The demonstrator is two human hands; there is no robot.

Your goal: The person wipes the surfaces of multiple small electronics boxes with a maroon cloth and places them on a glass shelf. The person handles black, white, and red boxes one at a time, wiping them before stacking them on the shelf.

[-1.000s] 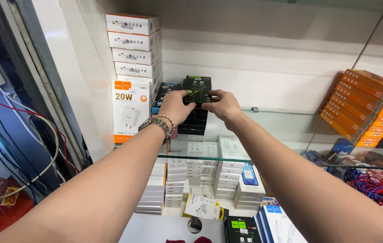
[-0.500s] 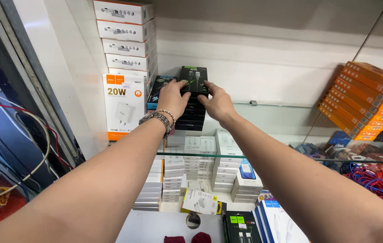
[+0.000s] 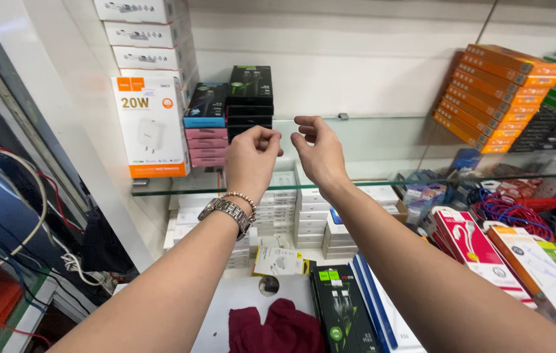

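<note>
Head view: left hand (image 3: pixel 252 157) and right hand (image 3: pixel 317 153) hung empty, fingers loosely curled, just in front of the black box stack (image 3: pixel 250 98) on the glass shelf (image 3: pixel 369 186). Step looked like stacking; another box seemed needed.

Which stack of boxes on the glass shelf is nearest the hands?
The black stack, right behind the left hand. The pink stack stands further left, and the orange stack leans far off to the right.

Your black boxes (image 3: pixel 250 98) carry green tops; beside them, pink boxes (image 3: pixel 207 142) under a blue-black one. Orange boxes (image 3: pixel 495 98) fill the shelf's (image 3: pixel 356 185) right end; a maroon cloth (image 3: pixel 278 330) lies below.
</note>
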